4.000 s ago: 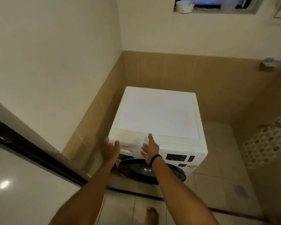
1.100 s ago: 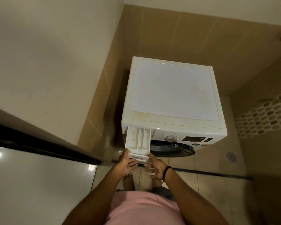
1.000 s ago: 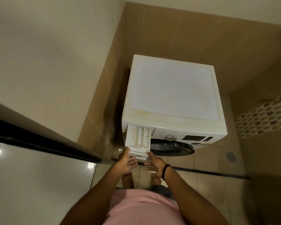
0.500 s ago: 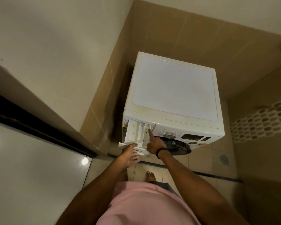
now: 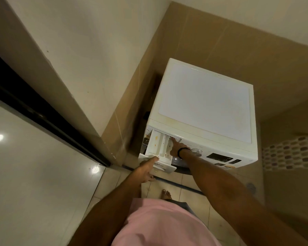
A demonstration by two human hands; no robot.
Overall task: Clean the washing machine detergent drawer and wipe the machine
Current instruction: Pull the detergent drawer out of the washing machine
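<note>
A white front-loading washing machine (image 5: 204, 102) stands in a tiled corner. Its white detergent drawer (image 5: 156, 145) is pulled out at the front left, with yellowish stains in its compartments. My left hand (image 5: 147, 168) grips the drawer's front panel from below and the left. My right hand (image 5: 175, 147), with a black band at the wrist, reaches into the back right part of the drawer, one finger pressing down near the slot. No cloth is in view.
A control dial (image 5: 196, 152) and a dark display (image 5: 220, 157) sit to the right of the drawer. A beige wall corner (image 5: 103, 110) stands close on the left, and a dark door threshold (image 5: 48, 119) crosses the floor. A floor drain (image 5: 251, 187) lies at the right.
The drawer came out of the machine. My right hand left the front panel and moved up into the drawer's rear; my left hand kept hold of the front.
</note>
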